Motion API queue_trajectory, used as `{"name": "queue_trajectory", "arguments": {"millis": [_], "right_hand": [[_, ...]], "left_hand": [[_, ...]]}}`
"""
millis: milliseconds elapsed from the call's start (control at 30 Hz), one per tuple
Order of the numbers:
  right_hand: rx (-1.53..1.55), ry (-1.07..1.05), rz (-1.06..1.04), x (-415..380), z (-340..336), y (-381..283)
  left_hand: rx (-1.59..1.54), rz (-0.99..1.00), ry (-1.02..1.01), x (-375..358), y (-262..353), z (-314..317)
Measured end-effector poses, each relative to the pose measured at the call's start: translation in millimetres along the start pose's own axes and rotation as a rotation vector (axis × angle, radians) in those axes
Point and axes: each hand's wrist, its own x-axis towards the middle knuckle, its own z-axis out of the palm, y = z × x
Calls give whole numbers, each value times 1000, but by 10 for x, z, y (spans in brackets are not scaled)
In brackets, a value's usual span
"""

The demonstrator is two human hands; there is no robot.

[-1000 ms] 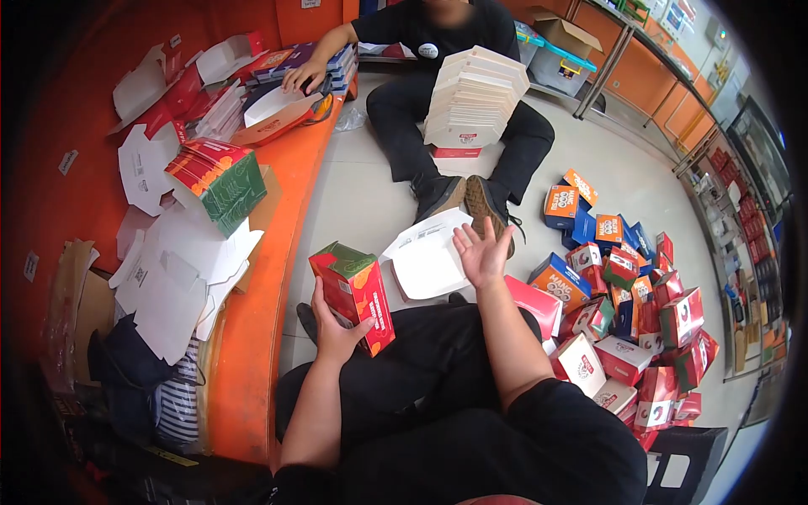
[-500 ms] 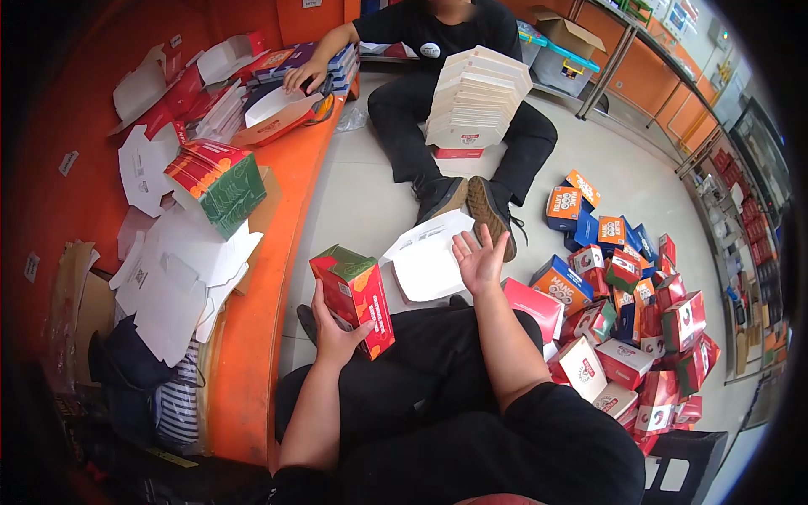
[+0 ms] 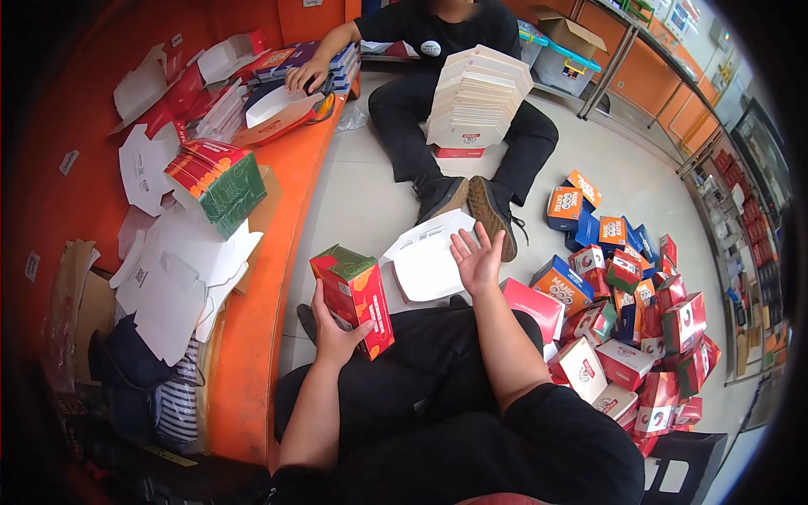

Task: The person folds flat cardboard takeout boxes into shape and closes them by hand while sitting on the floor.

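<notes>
My left hand (image 3: 337, 337) is wrapped round a red and green box (image 3: 358, 290), held tilted above my lap. My right hand (image 3: 478, 259) is raised with the palm up and fingers spread, holding nothing. Between the two hands, an open white box (image 3: 427, 268) lies on the floor with its lid flap folded back. Just right of my right forearm is a pink-red box (image 3: 534, 308) beside my leg.
Many folded boxes (image 3: 623, 362) are piled on the right. An orange bench (image 3: 290, 244) on the left bears flattened cartons and a red-green stack (image 3: 220, 185). Opposite sits a co-worker in black (image 3: 404, 109), one hand on the bench, a tall carton stack (image 3: 475, 97) between the legs.
My right hand has shifted very slightly, its fingers still spread. Everything else looks the same.
</notes>
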Motion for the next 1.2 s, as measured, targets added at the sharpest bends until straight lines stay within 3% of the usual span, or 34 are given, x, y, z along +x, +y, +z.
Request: {"name": "queue_trajectory", "arguments": {"millis": [1200], "right_hand": [[-126, -101, 73, -26, 57, 82]], "left_hand": [[0, -38, -7, -2, 16, 14]]}}
